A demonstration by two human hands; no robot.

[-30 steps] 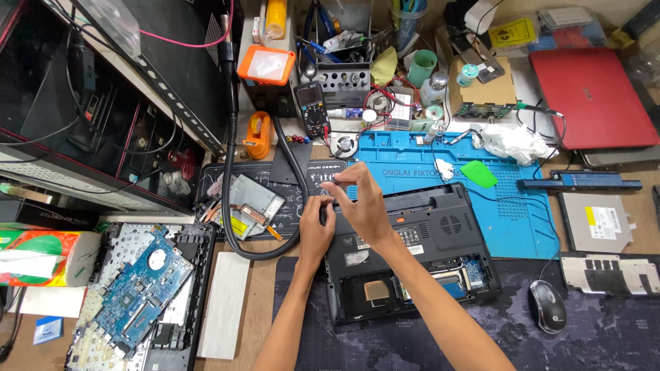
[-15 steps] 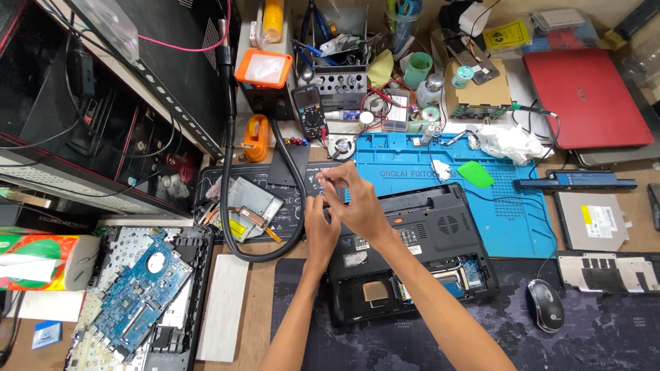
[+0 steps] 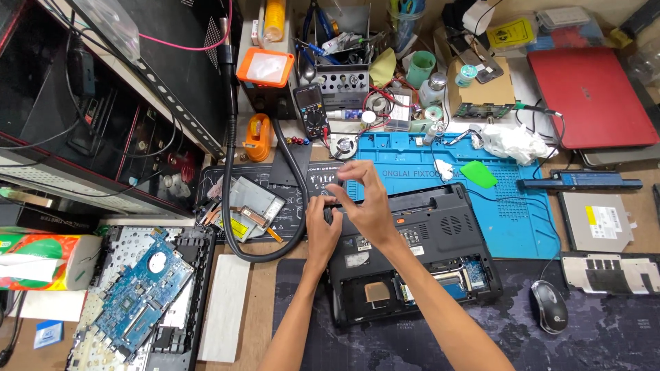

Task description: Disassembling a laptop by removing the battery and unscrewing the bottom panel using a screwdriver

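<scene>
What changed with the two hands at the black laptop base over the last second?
Little. Both hands stayed at the far left corner of the upturned black laptop base. The right hand opened its fingers a bit wider above the edge; the left hand kept its grip pinched at the corner, on what is too small to tell. The base, the blue silicone work mat and the blue circuit board did not move.
</scene>
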